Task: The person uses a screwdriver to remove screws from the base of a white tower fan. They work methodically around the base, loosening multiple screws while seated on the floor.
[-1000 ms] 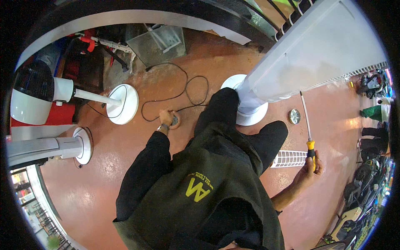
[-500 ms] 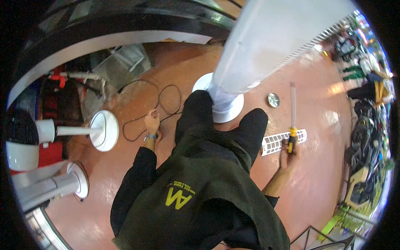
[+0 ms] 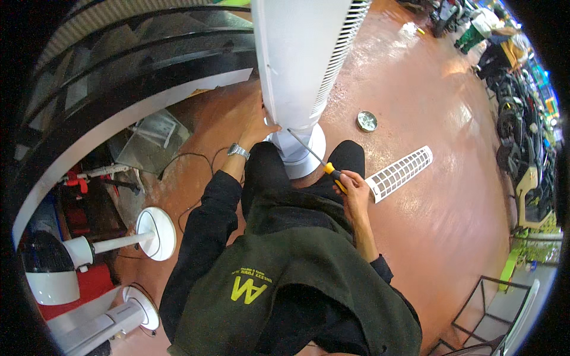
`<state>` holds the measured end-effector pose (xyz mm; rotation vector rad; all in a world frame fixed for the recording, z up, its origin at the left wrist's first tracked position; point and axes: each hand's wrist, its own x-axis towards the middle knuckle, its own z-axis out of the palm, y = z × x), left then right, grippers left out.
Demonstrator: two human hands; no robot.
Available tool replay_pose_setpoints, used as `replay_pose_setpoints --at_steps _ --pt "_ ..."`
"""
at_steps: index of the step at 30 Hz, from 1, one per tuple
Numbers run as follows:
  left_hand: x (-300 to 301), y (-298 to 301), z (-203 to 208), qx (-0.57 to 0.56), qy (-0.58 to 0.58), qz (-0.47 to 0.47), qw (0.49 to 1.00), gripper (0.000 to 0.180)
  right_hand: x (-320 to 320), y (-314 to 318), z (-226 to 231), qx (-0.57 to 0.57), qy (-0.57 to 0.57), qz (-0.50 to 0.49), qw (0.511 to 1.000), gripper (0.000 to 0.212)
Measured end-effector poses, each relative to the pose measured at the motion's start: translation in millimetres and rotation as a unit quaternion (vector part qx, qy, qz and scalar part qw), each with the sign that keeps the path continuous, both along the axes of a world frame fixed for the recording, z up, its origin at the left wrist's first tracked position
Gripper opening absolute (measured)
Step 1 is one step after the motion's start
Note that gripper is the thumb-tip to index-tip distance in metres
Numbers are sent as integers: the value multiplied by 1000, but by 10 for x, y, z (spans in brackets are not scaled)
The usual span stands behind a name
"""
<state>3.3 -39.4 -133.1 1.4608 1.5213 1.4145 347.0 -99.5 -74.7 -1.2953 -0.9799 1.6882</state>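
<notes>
White plastic tower unit (image 3: 300, 65) stands at 12 o'clock, its round base (image 3: 304, 163) on the reddish floor (image 3: 439, 237) between the person's knees, with a slatted strip running up its right edge. Left hand (image 3: 259, 126) is at about 11 o'clock, up against the left side of the tower's foot, thumb round toward the front. The rest of those fingers are tucked out of sight, so I can't tell if they're gripping or just leaning on it. Silvery watch (image 3: 238, 151) on that wrist. Right hand (image 3: 355, 191), around 3 o'clock, has its fingers closed round the yellow and black handle of a screwdriver (image 3: 331, 171), shaft slanting up and left to the tower's lower end; can't say whether the tip actually touches. Just past that hand, also 3 o'clock, there's a white grille panel (image 3: 402, 172) lying on the floor, and at 2 o'clock a small round dish (image 3: 358, 123) with little bits in it. Dark cable (image 3: 200, 155) loops along at 9. Over at 8 there's a white appliance with a black dome (image 3: 52, 286) on a stand, and between 7 and 8 a second white tower (image 3: 107, 326).
</notes>
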Motion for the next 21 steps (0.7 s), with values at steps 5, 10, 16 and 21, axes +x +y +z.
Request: replay_pose_setpoints --at_steps 5,10,16,21 --pt "70 -23 197 -54 -103 -6 993 125 -215 -27 -120 4 2 -4 1000 23" --pt "9 -36 205 -78 -125 -14 989 125 -424 -68 -363 46 7 1 999 21" --pt "1 -38 240 -118 -120 -5 986 123 -479 -210 -408 114 -87 1 990 22" --pt "-86 20 12 -92 -155 0 984 122 -523 -277 -295 111 -76 -1 991 21"
